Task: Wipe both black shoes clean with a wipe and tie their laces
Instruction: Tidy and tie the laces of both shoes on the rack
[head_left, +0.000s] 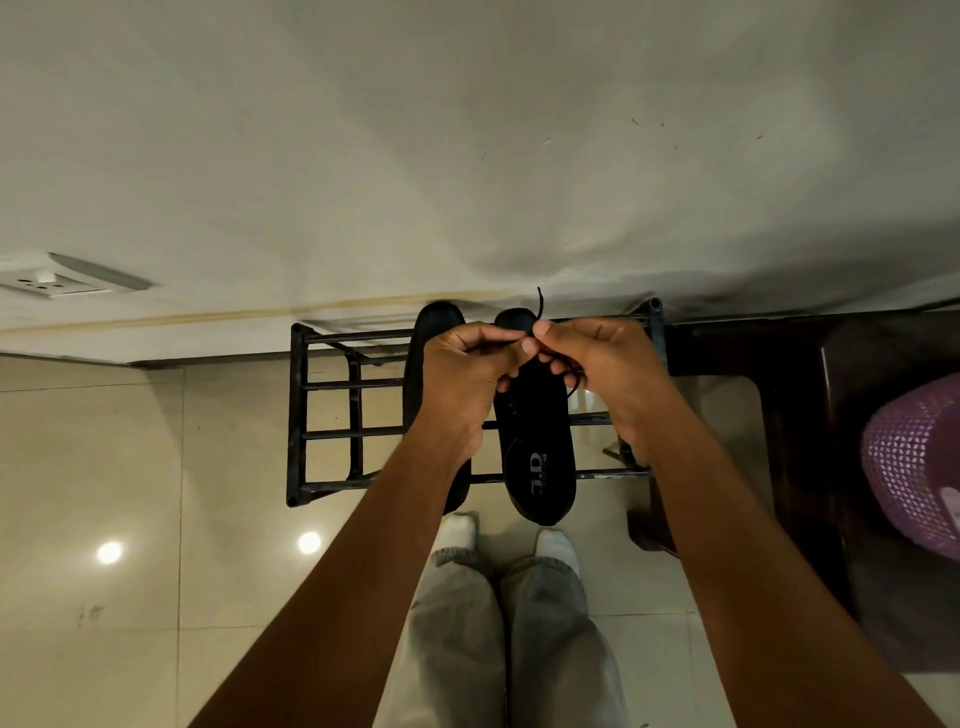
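Two black lace-up shoes sit side by side on a black metal slatted rack (332, 434) at frame centre, toes toward the wall. The right-hand black shoe (537, 447) shows its insole w/ a pale logo near the heel; the left-hand black shoe (434, 322) is mostly hidden under my left forearm, only toe and a bit of heel visible.

My left hand (465, 374) and right hand (602, 364) meet just above the right-hand shoe's front half. Both hands have fingers curled, thumb + forefinger pinching the thin black lace (540, 301). One lace end sticks up above my right thumb; another strand loops down below my right fingers, against the shoe. Can't tell whether a knot is formed yet.

Lower centre: my legs in light grey trousers (519, 639), white socks (558, 545) on a beige tiled floor (104, 467). Right edge: dark brown stool (883, 571) w/ a purple mesh basket (919, 457) on it. Upper left: white wall socket (52, 283) on a cream wall (467, 130).
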